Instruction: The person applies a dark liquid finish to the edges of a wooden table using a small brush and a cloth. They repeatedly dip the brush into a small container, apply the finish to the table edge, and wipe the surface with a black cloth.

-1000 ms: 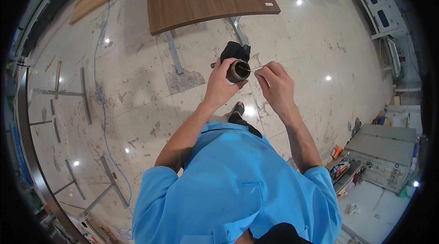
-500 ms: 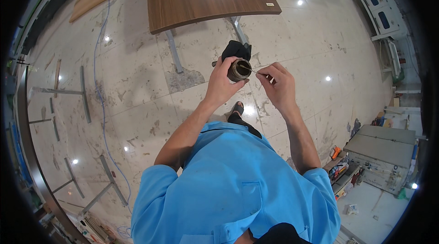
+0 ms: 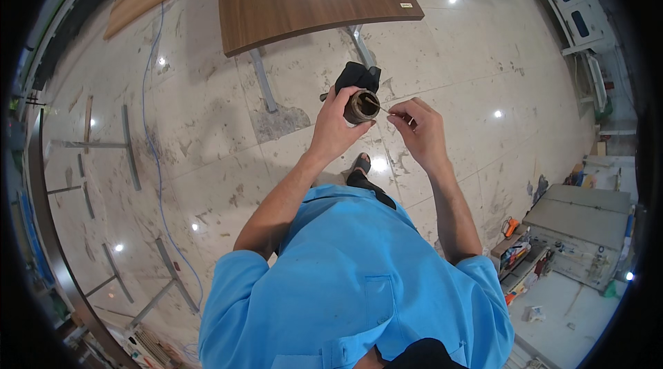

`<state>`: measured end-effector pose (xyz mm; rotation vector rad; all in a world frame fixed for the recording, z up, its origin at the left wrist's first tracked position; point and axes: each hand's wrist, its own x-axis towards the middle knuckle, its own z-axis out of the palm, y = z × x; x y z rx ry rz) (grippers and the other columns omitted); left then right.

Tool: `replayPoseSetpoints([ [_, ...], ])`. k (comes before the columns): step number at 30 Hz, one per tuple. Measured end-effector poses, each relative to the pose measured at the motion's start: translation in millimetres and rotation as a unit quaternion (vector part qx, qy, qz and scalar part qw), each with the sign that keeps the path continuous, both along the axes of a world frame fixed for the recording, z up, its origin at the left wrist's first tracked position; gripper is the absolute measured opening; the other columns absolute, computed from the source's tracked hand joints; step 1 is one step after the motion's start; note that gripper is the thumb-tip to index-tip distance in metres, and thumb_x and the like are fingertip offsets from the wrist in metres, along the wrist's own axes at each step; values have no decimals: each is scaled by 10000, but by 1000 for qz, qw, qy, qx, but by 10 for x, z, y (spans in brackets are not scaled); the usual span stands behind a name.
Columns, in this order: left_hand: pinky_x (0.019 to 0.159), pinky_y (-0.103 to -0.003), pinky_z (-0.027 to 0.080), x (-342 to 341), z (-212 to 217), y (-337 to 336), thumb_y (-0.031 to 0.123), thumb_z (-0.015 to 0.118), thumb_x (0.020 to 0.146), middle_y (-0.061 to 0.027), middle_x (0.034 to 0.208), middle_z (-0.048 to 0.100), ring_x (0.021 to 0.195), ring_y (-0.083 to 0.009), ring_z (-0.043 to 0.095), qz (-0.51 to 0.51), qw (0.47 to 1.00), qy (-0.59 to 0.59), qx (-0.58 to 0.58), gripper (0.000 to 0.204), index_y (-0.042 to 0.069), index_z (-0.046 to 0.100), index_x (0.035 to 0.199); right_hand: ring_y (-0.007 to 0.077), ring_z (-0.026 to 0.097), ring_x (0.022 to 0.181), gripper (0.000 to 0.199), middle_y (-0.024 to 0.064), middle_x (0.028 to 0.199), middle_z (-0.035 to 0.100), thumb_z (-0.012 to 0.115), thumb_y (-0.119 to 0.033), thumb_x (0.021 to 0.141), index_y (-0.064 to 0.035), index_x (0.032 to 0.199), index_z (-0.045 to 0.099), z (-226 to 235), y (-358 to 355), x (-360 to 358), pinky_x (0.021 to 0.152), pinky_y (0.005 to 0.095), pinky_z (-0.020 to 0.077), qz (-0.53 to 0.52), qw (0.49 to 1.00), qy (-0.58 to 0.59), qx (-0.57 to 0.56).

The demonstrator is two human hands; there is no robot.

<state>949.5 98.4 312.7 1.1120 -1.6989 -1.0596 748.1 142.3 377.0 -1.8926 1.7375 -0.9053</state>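
Observation:
My left hand [image 3: 333, 127] is wrapped round a dark, round, open-topped jar [image 3: 353, 113], tilted so its mouth shows. What is inside the jar is too dark to make out. In a pinch of thumb and fingers, my right hand [image 3: 421, 131] holds a thin stick [image 3: 379, 105], and the stick's far end reaches in through the mouth. Just beyond the jar is a black, soft-looking thing [image 3: 358, 76], partly covered by my left fingers; I cannot tell what it is.
Ahead stands a brown wood-grain table [image 3: 311, 3] on grey metal legs. A blue cable [image 3: 158, 168] runs along the stained tile floor at left, near loose metal frames [image 3: 131, 148]. At right are a grey cabinet [image 3: 580, 217] and a tray of tools [image 3: 514, 255]. My sandalled foot [image 3: 362, 163] is below.
The stick has shifted slightly within the jar's mouth. Both hands keep their grips in nearly the same place, and the whole view has moved a little.

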Motion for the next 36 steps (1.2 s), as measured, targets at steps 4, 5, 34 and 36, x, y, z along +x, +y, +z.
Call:
replayPoseSetpoints([
  [4, 993, -412, 534, -46, 15, -43, 123, 917, 762, -157, 1250, 603, 1162, -335, 651, -1, 1000, -11, 6, 639, 72, 605, 1318, 229, 700, 794, 102, 95, 876, 700, 784, -33, 895, -31, 989, 746, 21, -21, -58, 678, 354, 544, 4, 1000, 20, 8],
  [5, 992, -408, 537, -72, 15, -56, 119, 916, 764, -156, 1251, 603, 1159, -330, 655, -3, 1000, -12, 9, 634, 71, 608, 1316, 203, 685, 789, 100, 87, 866, 693, 783, -24, 900, -25, 993, 745, -3, -34, -93, 674, 335, 537, 2, 1000, 11, 16],
  [34, 1101, -332, 480, -2890, -1704, -2401, -13, 909, 800, -108, 1315, 543, 1234, -187, 588, -41, 993, -12, 113, 710, -16, 490, 1373, 178, 647, 753, 118, 97, 879, 707, 762, 3, 923, 13, 1040, 762, -2186, -2207, -2786, 680, 295, 508, -95, 928, -360, -21],
  [36, 1103, -330, 472, -2974, -1789, -2541, -12, 907, 802, -109, 1315, 548, 1236, -183, 582, -34, 993, -2, 110, 715, -15, 483, 1378, 169, 646, 753, 115, 98, 879, 710, 758, 4, 925, 15, 1040, 762, -2261, -2319, -2837, 689, 294, 509, -98, 928, -358, -24],
])
